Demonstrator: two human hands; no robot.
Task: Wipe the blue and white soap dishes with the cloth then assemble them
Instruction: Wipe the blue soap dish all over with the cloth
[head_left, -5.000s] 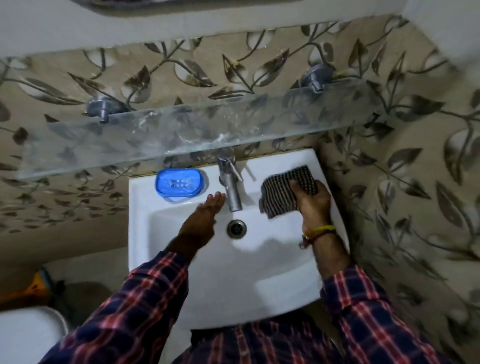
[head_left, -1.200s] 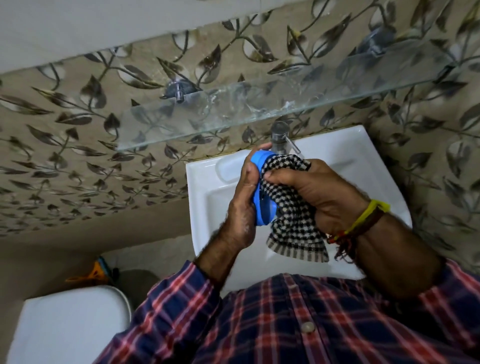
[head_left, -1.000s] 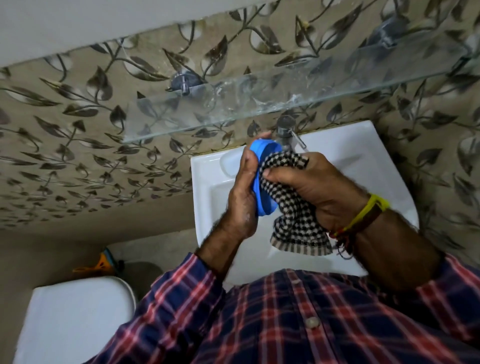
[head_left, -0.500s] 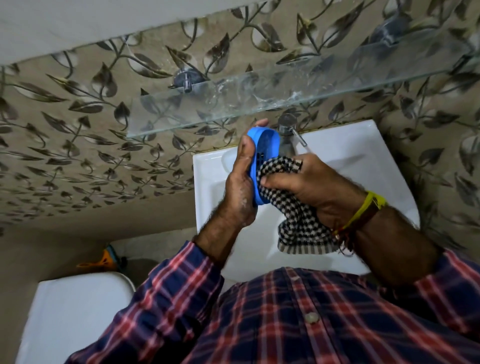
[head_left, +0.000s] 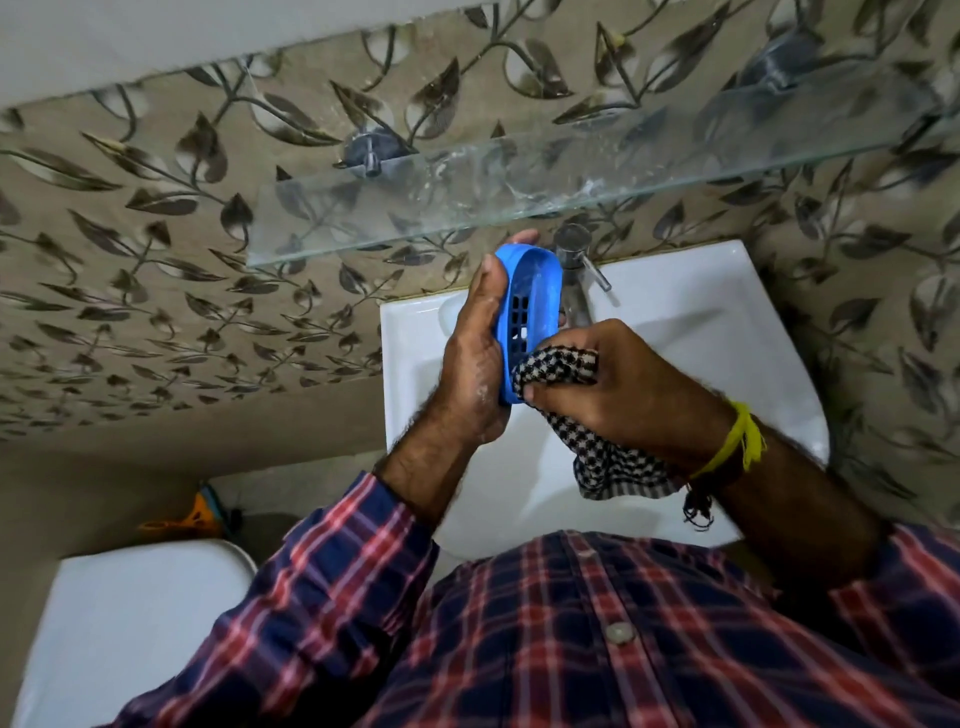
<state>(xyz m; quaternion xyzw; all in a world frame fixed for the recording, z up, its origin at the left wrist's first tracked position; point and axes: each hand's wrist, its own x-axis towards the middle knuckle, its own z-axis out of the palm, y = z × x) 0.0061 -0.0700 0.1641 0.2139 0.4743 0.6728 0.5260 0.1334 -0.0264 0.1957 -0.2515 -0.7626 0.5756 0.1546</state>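
I face a wall (head_left: 156, 312) papered beige with dark leafy vines. A glass shelf (head_left: 519, 192) juts from it on metal brackets (head_left: 370, 150), smeared with white marks. Below stands a white sink (head_left: 717, 332) with a chrome tap (head_left: 574, 260) at its back edge. To my lower left sits a white toilet tank (head_left: 130, 623), with something orange (head_left: 200, 514) on the floor behind it. The light is dim.
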